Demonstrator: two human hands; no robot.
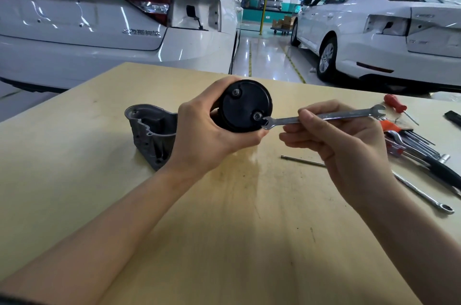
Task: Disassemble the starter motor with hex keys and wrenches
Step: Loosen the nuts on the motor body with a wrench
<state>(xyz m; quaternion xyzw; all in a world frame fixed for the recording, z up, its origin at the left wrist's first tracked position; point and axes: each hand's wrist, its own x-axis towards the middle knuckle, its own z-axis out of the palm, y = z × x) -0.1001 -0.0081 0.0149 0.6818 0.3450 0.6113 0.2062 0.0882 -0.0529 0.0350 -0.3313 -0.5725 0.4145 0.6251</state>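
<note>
Starter motor body (245,106), black cylinder, held up above the table (224,217), round end cap facing the camera. Two bolts on the cap: upper bolt (236,92) near the top left, lower bolt (257,115) at the lower right. Left hand (212,130) wraps the cylinder from the side, fingers curled behind, thumb under the cap edge: a full closed grip. Right hand (331,130) pinches the shank of an open-ended wrench (321,117) between thumb and fingertips, other fingers loosely curled below. Wrench's near end sits right beside the lower bolt (seated on it or just touching, can't tell).

Grey cast housing (152,132) lies on the table just left of the left hand, open side up. Thin rod (303,161) lies under the right hand. Far right of the table: red-handled screwdriver (396,103), bundle of hex keys (411,142), ratchet wrench (424,195). Two white cars (112,17) parked beyond the table.
</note>
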